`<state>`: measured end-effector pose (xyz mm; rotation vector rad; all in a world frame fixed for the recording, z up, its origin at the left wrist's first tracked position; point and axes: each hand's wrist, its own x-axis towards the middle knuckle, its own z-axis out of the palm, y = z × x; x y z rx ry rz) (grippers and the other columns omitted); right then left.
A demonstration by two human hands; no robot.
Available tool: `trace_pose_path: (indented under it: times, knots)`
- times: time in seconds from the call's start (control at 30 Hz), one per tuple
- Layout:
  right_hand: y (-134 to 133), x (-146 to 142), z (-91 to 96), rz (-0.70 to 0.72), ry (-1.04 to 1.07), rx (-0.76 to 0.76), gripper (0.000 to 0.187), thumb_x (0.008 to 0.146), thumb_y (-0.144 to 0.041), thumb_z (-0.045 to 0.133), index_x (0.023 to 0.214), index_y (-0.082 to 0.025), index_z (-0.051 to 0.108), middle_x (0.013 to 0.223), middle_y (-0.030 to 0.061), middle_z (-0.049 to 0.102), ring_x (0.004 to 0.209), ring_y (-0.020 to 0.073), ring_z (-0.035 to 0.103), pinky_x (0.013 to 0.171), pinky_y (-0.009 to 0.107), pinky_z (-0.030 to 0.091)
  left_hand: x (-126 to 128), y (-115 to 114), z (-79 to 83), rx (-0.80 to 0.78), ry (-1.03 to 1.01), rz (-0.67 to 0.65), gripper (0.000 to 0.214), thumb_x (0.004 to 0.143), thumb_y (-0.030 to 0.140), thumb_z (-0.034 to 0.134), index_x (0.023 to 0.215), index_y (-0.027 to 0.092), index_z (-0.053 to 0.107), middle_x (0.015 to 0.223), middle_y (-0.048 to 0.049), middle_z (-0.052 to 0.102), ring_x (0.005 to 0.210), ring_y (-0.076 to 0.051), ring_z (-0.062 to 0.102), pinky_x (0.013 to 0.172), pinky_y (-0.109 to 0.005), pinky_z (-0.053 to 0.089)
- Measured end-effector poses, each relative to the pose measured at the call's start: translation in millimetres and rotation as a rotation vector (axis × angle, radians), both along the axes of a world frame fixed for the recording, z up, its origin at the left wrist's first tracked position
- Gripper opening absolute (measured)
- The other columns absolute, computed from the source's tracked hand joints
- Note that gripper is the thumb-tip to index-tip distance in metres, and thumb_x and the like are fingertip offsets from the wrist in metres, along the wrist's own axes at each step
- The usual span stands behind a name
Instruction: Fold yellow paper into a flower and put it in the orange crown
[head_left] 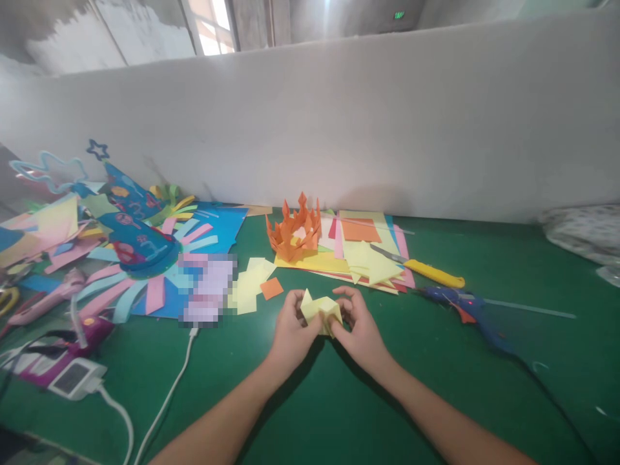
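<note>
A piece of folded yellow paper (pixel 320 310) is held between both hands, low over the green table. My left hand (pixel 294 326) grips its left side, the thumb pressed on the near face. On the other side my right hand (pixel 361 328) pinches the paper with its thumb, fingers curled behind. One pointed corner sticks up at the upper left of the paper. Beyond the hands stands an orange folded-paper crown (pixel 294 232). To the left lie yellow paper squares (pixel 252 284) and a small orange square (pixel 272 289).
A yellow-handled cutter (pixel 433 273) rests partly on stacked coloured paper (pixel 329 261). At right lies a blue glue gun (pixel 477 310) with its cord. Blue party hats (pixel 138 242), a pink glue gun (pixel 53 300), a power strip (pixel 72 378) and a white cable (pixel 169 394) occupy the left.
</note>
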<state>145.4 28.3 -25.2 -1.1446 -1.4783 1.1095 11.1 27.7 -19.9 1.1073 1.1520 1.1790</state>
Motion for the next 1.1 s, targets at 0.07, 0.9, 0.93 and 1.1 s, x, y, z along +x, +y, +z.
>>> trace_pose_path:
  times: [0.07, 0.9, 0.93, 1.1]
  knots:
    - [0.1, 0.0, -0.8, -0.010, -0.008, 0.007, 0.037, 0.073, -0.016, 0.052, 0.106, -0.022, 0.035, 0.071, -0.0041, 0.049, 0.062, 0.0126, 0.050, 0.058, 0.025, 0.043, 0.6, -0.6, 1.3, 0.013, 0.023, 0.030, 0.027, 0.070, 0.018, 0.062, 0.088, 0.020, 0.041, 0.076, 0.0036, 0.052, 0.065, -0.009, 0.054, 0.057, -0.018, 0.043]
    - [5.9, 7.2, 7.1, 0.026, 0.162, -0.150, 0.028, 0.082, -0.045, 0.054, 0.100, -0.023, 0.054, 0.092, 0.0032, 0.059, 0.091, 0.0190, 0.057, 0.080, 0.031, 0.048, -3.1, 3.6, 3.8, -0.004, -0.097, 0.124, 0.035, 0.068, 0.021, 0.067, 0.092, 0.019, 0.042, 0.079, 0.0017, 0.056, 0.072, -0.011, 0.059, 0.065, -0.021, 0.047]
    - [6.2, 7.1, 7.2, 0.043, 0.156, -0.145, 0.028, 0.081, -0.045, 0.055, 0.099, -0.023, 0.055, 0.093, 0.0032, 0.060, 0.091, 0.0191, 0.057, 0.080, 0.032, 0.048, -3.2, 3.3, 3.3, -0.006, -0.103, 0.120, 0.036, 0.068, 0.022, 0.068, 0.092, 0.020, 0.042, 0.079, 0.0018, 0.056, 0.072, -0.011, 0.059, 0.064, -0.021, 0.047]
    - [4.8, 6.2, 12.2, 0.080, 0.114, -0.166, 0.025, 0.080, -0.043, 0.056, 0.094, -0.022, 0.061, 0.092, 0.0033, 0.064, 0.085, 0.0187, 0.060, 0.078, 0.033, 0.050, -4.0, 4.1, 2.8, -0.029, -0.145, 0.119, 0.039, 0.065, 0.022, 0.070, 0.092, 0.020, 0.042, 0.078, 0.0021, 0.057, 0.070, -0.012, 0.060, 0.064, -0.022, 0.048]
